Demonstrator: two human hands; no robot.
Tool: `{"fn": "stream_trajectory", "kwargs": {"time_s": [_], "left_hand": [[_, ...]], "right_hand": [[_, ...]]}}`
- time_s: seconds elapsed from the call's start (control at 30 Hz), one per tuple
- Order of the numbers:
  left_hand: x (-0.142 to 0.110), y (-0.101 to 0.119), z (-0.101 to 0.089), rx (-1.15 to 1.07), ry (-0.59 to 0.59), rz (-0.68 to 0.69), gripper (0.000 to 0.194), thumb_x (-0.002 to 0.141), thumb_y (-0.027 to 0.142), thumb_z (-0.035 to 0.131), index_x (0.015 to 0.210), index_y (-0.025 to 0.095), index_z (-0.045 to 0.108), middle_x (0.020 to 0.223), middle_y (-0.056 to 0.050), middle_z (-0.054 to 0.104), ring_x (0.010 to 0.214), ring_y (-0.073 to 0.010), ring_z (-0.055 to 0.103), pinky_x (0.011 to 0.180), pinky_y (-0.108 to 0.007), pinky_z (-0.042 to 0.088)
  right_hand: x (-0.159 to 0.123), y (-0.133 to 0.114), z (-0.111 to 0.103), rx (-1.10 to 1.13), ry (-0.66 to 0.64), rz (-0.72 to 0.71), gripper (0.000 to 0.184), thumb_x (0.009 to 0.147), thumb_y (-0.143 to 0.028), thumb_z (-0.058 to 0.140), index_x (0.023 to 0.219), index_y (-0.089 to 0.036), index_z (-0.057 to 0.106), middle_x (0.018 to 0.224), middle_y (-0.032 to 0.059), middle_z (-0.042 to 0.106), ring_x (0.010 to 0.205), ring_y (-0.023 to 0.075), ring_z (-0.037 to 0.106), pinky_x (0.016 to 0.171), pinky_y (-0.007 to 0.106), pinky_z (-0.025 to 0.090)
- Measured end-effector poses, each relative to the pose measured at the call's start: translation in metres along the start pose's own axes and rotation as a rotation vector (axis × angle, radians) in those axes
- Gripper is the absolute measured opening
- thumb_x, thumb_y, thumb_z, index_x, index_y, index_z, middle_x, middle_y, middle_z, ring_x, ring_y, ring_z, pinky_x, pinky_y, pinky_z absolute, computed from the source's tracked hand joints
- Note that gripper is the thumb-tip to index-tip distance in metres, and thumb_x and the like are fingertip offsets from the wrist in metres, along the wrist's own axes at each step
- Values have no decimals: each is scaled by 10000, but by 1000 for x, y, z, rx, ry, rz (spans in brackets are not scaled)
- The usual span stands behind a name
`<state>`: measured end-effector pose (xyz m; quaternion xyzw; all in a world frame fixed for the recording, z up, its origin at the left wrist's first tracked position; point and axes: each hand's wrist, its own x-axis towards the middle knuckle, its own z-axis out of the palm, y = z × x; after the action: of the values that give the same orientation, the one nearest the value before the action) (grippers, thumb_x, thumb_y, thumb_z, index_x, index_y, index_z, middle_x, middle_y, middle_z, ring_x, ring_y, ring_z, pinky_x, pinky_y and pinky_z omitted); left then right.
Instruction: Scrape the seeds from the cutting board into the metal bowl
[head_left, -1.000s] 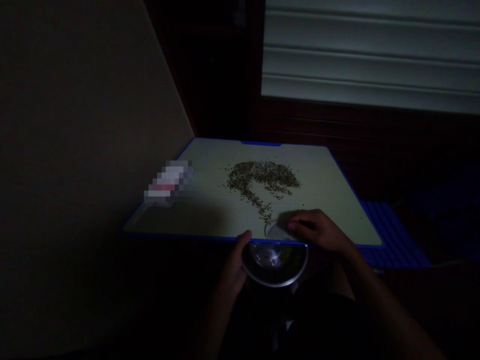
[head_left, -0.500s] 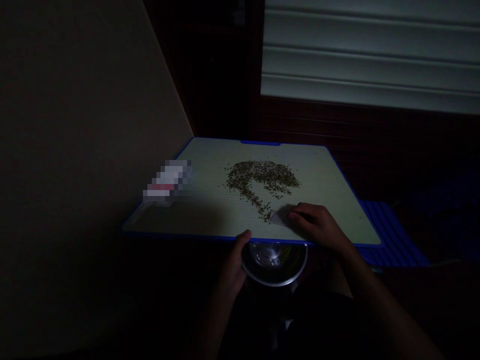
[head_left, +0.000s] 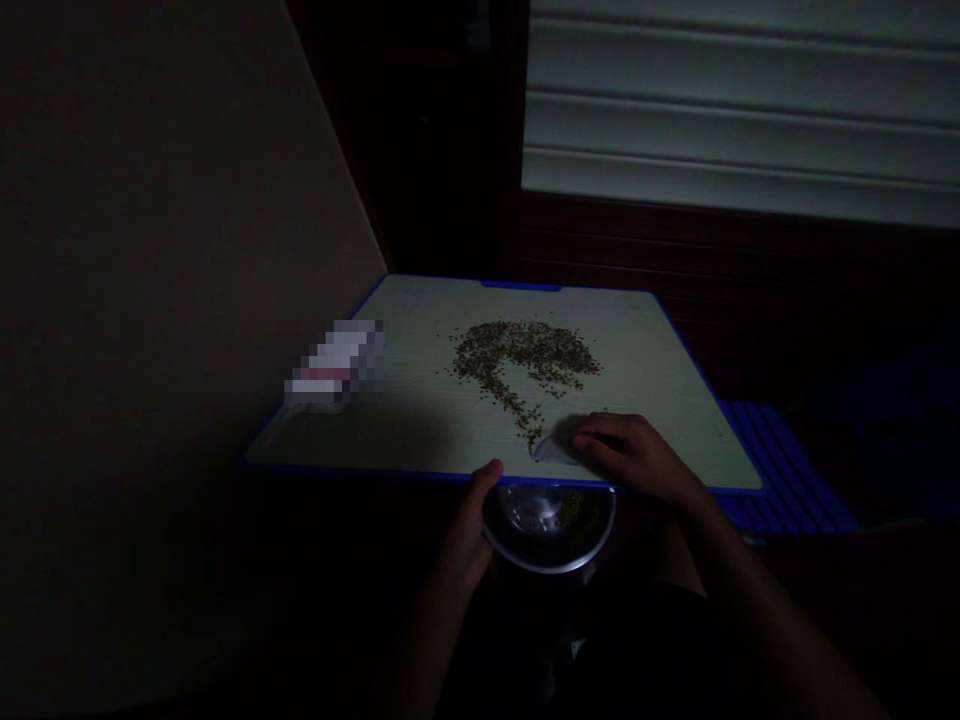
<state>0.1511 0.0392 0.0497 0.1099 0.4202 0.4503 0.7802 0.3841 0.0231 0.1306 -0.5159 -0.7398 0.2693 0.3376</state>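
The scene is dim. A pile of small greenish-brown seeds (head_left: 525, 362) lies spread on a pale board with a blue rim (head_left: 420, 420). My right hand (head_left: 637, 458) rests on the board near its front edge, fingers closed on a small pale card-like piece (head_left: 551, 448) that touches the tail of the seed pile. My left hand (head_left: 469, 535) grips the left side of a shiny metal bowl (head_left: 547, 530) held just under the board's front edge; a few seeds lie inside it.
A blurred white and red object (head_left: 335, 366) lies on the board's left side. A pale wall (head_left: 165, 300) stands to the left and a light slatted surface (head_left: 742, 110) behind. A blue ribbed mat (head_left: 787, 470) lies to the right of the board.
My right hand moved the pale piece up the board toward the seed pile, then drew it back a little toward the front edge. The bowl and left hand stayed put.
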Motion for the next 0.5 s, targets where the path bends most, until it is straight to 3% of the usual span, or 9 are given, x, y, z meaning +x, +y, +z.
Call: {"fn": "stream_trajectory", "kwargs": {"time_s": [0.2,0.5], "left_hand": [[0,1,0,20,47,-28,263,800,294,796,996,130,734,929,-88,794,864,-244,755,883,-367,583],[-1,1,0,13,22,-38,244,791,301,800,955,134,728,879,-72,787,756,-212,736,811,-346,587]], "right_hand": [[0,-2,-1,42,-69,-24,257,1009,-394,559,983,-208,734,923,36,729,825,165,655,750,279,495],[0,-3,-2,84,-103,-26,270,996,-407,579,965,-195,743,904,32,726,795,154,643,734,263,487]]}}
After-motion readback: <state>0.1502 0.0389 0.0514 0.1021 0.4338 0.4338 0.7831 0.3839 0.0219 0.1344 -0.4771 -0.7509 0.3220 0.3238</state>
